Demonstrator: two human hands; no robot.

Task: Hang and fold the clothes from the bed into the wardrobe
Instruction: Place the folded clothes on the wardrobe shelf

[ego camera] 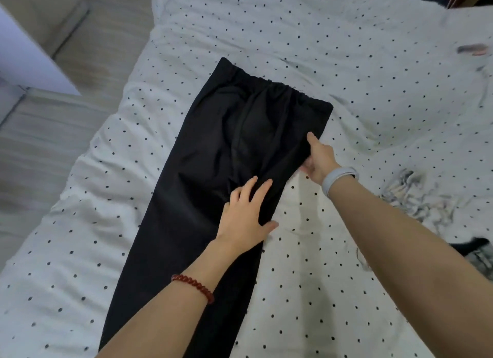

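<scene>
Black trousers (213, 155) lie flat along the bed (346, 64), folded lengthwise, with the elastic waistband at the far end and the legs running toward me. My left hand (246, 216), with a red bead bracelet on its wrist, rests flat on the trousers near their right edge, fingers spread and straight. My right hand (318, 159), with a white band on its wrist, grips the right edge of the trousers at the seat, thumb on top and fingers tucked under the cloth.
A white duvet with black dots covers the bed. Crumpled patterned clothes (416, 197) lie at the right, a dark garment (477, 251) near the right edge and a small item (472, 49) further back. Wooden floor (53, 144) and a white panel (26, 61) are to the left.
</scene>
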